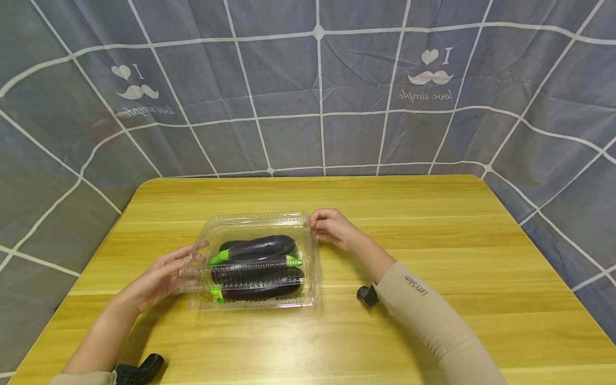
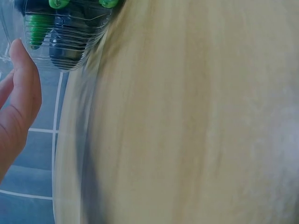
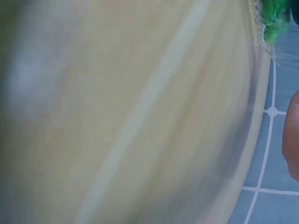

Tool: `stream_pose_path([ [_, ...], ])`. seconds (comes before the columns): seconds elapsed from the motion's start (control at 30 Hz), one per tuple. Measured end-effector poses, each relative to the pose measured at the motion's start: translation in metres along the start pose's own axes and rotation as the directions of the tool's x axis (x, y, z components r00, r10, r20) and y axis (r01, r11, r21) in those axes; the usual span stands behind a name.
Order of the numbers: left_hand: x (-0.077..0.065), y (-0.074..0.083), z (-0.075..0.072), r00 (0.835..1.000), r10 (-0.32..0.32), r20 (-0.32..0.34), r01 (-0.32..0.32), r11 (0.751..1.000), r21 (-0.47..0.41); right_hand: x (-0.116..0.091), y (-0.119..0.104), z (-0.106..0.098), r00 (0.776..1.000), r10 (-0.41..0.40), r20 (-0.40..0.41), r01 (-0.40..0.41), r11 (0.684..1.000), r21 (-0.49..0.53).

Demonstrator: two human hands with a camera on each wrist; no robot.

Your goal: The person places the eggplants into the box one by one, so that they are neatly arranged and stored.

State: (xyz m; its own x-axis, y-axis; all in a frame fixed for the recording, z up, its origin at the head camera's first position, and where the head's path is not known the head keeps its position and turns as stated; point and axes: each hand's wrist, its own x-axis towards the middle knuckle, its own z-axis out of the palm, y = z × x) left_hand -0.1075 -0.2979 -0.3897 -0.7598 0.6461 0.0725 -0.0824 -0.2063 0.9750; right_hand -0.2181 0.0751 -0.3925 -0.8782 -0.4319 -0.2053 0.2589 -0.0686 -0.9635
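Observation:
A clear plastic clamshell box (image 1: 315, 299) sits on the wooden table in the head view, with several dark purple eggplants (image 1: 262, 247) with bright green stems inside. Its transparent lid (image 1: 260, 218) lies over them; whether it is fully seated I cannot tell. My left hand (image 1: 166, 272) is at the box's left side, its fingers extended against the plastic and partly seen through it. In the left wrist view, a straight finger (image 2: 25, 81) reaches the ribbed wall. At the far right corner, my right hand (image 1: 334, 229) pinches the lid's edge with curled fingers.
The wooden table (image 1: 433, 230) extends around the box to a rounded far edge. Behind it hangs a grey checked curtain (image 1: 289, 80) with white lines. Black wrist devices (image 1: 368, 295) show beside both forearms, which wear beige sleeves (image 1: 433, 321).

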Motion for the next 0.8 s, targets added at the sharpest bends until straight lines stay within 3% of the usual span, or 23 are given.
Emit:
stream_pose_path([
  [0.13,0.0,0.0,0.001,1.0,-0.012,-0.018,0.012,1.0,-0.015,0.0,-0.001,-0.005,0.999,0.019,0.044,-0.018,1.0,-0.014],
  [0.4,-0.004,-0.007,-0.004,1.0,-0.006,-0.03,0.006,1.0,-0.021,-0.001,-0.003,-0.017,0.996,0.034,0.083,-0.039,0.998,0.054],
  [0.63,-0.004,-0.008,-0.003,0.984,-0.065,-0.163,0.081,0.992,0.094,-0.01,-0.007,-0.017,0.995,0.068,0.072,-0.069,0.998,0.015],
  [0.8,-0.004,-0.005,0.003,0.979,-0.049,-0.197,0.082,0.983,0.163,-0.021,-0.009,-0.015,0.994,0.093,0.049,-0.092,0.996,-0.017],
])
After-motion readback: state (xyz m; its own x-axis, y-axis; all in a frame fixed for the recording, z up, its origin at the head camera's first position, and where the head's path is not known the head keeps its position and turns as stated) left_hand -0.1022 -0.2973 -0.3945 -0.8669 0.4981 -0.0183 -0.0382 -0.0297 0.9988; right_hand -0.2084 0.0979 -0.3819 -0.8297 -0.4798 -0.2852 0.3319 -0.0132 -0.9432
